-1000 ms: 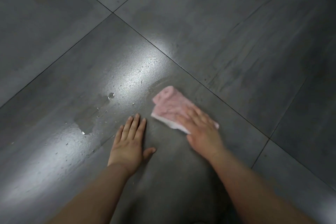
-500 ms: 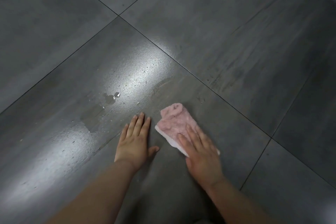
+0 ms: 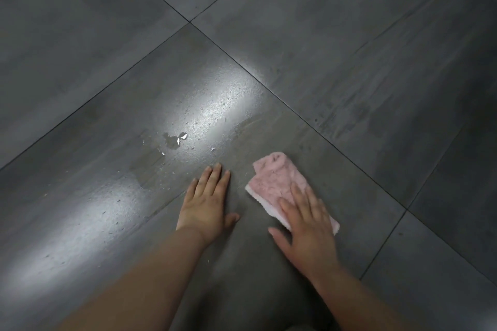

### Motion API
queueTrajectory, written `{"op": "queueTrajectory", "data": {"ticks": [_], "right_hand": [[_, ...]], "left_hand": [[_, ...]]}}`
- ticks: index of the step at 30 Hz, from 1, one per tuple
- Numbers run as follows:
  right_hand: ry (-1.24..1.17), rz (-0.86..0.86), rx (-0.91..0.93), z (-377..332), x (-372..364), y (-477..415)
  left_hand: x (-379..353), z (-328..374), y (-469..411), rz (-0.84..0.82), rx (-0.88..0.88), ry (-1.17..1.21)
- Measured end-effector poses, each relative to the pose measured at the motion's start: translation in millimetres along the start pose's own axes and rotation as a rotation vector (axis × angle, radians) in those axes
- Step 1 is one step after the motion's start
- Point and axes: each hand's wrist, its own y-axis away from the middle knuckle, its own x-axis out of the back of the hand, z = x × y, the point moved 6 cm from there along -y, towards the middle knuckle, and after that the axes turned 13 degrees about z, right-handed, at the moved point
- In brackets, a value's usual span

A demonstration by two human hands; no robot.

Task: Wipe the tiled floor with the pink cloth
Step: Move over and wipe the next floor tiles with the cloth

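Pink cloth lying folded on the grey tiled floor. Right hand, grip open, fingers flat, presses the cloth's near end. Left hand, open-palmed, just left of the cloth; puddle beyond.

Single head-worn view, looking forward and steeply down, close above grey tiled floor

pink cloth | folded, flat | on grey tiled floor | wet patches
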Motion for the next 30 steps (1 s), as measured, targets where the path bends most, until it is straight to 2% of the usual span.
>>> {"op": "queueTrajectory", "data": {"ticks": [4,7,9,12,14,16,20,23,25,30], "right_hand": [[0.06,0.0,0.097,34,8,-37],[-0.022,-0.043,-0.214,60,12,-56],[-0.024,-0.013,-0.294,48,7,-53],[-0.023,0.005,-0.108,-7,-7,-34],[-0.072,0.001,0.053,-57,-18,-14],[-0.097,-0.072,0.21,-100,-26,5],[-0.146,-0.131,0.519,-120,-33,-4],[-0.159,-0.225,0.718,-113,-23,-33],[-0.13,-0.269,0.745,-112,-18,-51],[-0.073,-0.116,0.574,-124,-7,-78]], "left_hand": [[12,-12,4,0.181,0.043,0.062],[25,-38,17,0.34,0.184,0.127],[27,-63,31,0.392,0.265,0.145],[27,-109,64,0.389,0.425,0.102],[25,-141,90,0.315,0.599,0.04],[30,-167,102,0.217,0.697,-0.052],[73,-211,73,0.052,0.602,-0.108],[127,-222,53,0.058,0.381,-0.258],[148,-226,57,0.102,0.279,-0.324],[116,-237,95,0.14,0.395,-0.133]]}}
